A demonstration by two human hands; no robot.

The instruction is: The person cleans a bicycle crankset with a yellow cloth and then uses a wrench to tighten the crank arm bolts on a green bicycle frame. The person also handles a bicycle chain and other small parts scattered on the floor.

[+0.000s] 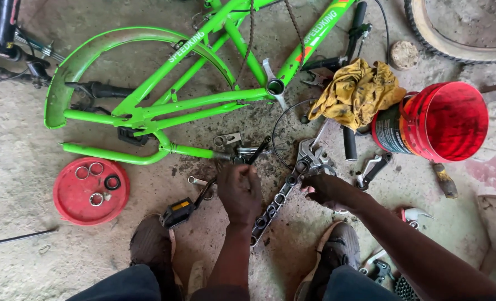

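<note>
Your left hand point(239, 192) is clenched on a small part; your right hand point(323, 189) rests loose by the wrench point(309, 159). Rings lie in the red lid point(69, 203).

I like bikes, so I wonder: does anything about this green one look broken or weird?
Yes. The green bike frame lies flat on the concrete with no wheels on it, and its chain hangs loose. A pedal lies detached by the left hand, and rings sit in a red lid.

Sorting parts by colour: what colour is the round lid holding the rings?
Red lid, clearest in the head view.
</note>
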